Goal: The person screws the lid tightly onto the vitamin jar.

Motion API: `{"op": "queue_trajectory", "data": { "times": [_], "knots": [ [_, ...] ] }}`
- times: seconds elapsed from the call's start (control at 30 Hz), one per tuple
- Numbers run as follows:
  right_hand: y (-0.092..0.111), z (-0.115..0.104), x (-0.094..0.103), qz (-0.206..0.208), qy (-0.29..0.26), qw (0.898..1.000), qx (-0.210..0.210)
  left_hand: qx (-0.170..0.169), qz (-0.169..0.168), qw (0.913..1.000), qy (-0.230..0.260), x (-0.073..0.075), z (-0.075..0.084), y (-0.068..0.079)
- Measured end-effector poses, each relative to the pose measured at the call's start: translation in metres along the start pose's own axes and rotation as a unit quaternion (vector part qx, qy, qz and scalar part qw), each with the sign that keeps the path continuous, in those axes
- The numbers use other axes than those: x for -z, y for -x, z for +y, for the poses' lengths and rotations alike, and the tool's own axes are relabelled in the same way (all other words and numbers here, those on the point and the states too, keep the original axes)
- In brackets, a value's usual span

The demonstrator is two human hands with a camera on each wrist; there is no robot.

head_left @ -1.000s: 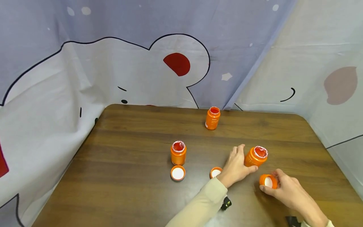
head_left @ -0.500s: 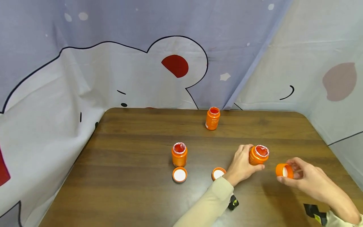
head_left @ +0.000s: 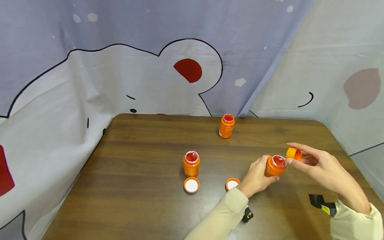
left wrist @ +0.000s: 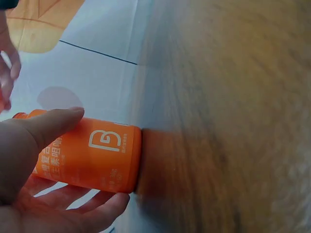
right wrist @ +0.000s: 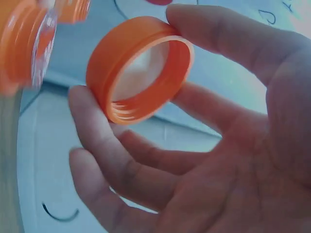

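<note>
In my left hand (head_left: 256,176) I grip an orange bottle (head_left: 274,168), thumb on one side and fingers round the other. Its mouth is uncovered, with torn foil on the rim. The left wrist view shows the bottle's white print (left wrist: 105,141) and its base right at the tabletop. My right hand (head_left: 325,168) pinches an orange screw cap (head_left: 293,154) between thumb and fingertips, raised just right of the bottle's mouth. In the right wrist view the cap (right wrist: 141,70) is tilted, showing its threads and white liner, apart from the bottle neck (right wrist: 29,51).
A second uncapped orange bottle (head_left: 191,165) stands left of my hands, with a cap (head_left: 191,185) lying liner-up before it. Another cap (head_left: 232,183) lies beside my left wrist. A third open bottle (head_left: 226,126) stands near the back edge of the wooden table (head_left: 135,160).
My right hand has carried the cap up from low beside the bottle, swinging right and then in beside its mouth. My left hand and its bottle have shifted slightly right.
</note>
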State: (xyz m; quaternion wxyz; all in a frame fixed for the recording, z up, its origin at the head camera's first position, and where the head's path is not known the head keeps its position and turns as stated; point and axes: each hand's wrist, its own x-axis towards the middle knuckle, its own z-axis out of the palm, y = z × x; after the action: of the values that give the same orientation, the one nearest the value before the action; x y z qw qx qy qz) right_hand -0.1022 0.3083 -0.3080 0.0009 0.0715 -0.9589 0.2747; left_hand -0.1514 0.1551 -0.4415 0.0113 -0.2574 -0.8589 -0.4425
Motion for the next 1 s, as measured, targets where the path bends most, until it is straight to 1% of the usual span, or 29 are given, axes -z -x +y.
{"op": "queue_trajectory", "data": {
  "times": [0.17, 0.2, 0.27, 0.33, 0.37, 0.43, 0.57, 0.63, 0.67, 0.77, 0.9, 1.0],
  "knots": [
    [-0.009, -0.009, -0.008, 0.000, -0.083, 0.997, -0.004, 0.002, -0.001, 1.0000, 0.007, -0.001, 0.000, -0.001],
    [-0.011, -0.010, -0.009, 0.001, -0.092, 0.996, -0.002, 0.004, -0.001, 1.0000, 0.006, -0.002, 0.000, -0.001],
    [-0.013, -0.010, -0.010, 0.006, -0.093, 0.996, 0.005, 0.009, 0.000, 0.9999, 0.005, -0.003, 0.000, -0.001],
    [-0.014, -0.008, -0.013, 0.008, -0.080, 0.997, 0.012, 0.014, -0.002, 0.9999, 0.004, -0.003, 0.001, -0.002],
    [-0.015, -0.007, -0.014, 0.009, -0.062, 0.998, 0.019, 0.017, -0.003, 0.9998, 0.004, -0.004, 0.001, -0.002],
    [-0.017, -0.003, -0.017, 0.012, -0.023, 0.999, 0.046, 0.031, -0.005, 0.9995, 0.010, -0.003, 0.002, -0.001],
    [-0.023, 0.003, -0.023, 0.004, 0.027, 0.996, 0.090, 0.059, -0.001, 0.9981, 0.018, -0.003, 0.002, -0.002],
    [-0.026, 0.005, -0.025, -0.009, 0.034, 0.995, 0.098, 0.066, 0.000, 0.9976, 0.021, -0.002, 0.001, -0.002],
    [-0.027, 0.005, -0.026, -0.019, 0.037, 0.995, 0.095, 0.066, 0.000, 0.9976, 0.019, -0.002, 0.001, -0.002],
    [-0.028, 0.008, -0.027, -0.040, 0.043, 0.993, 0.105, 0.062, -0.001, 0.9979, 0.021, -0.002, 0.000, -0.001],
    [-0.028, 0.011, -0.031, -0.053, 0.061, 0.990, 0.118, 0.058, -0.003, 0.9981, 0.019, -0.001, -0.001, 0.000],
    [-0.027, 0.013, -0.031, -0.064, 0.062, 0.989, 0.116, 0.060, -0.012, 0.9979, 0.021, -0.001, -0.001, 0.001]
  ]
}}
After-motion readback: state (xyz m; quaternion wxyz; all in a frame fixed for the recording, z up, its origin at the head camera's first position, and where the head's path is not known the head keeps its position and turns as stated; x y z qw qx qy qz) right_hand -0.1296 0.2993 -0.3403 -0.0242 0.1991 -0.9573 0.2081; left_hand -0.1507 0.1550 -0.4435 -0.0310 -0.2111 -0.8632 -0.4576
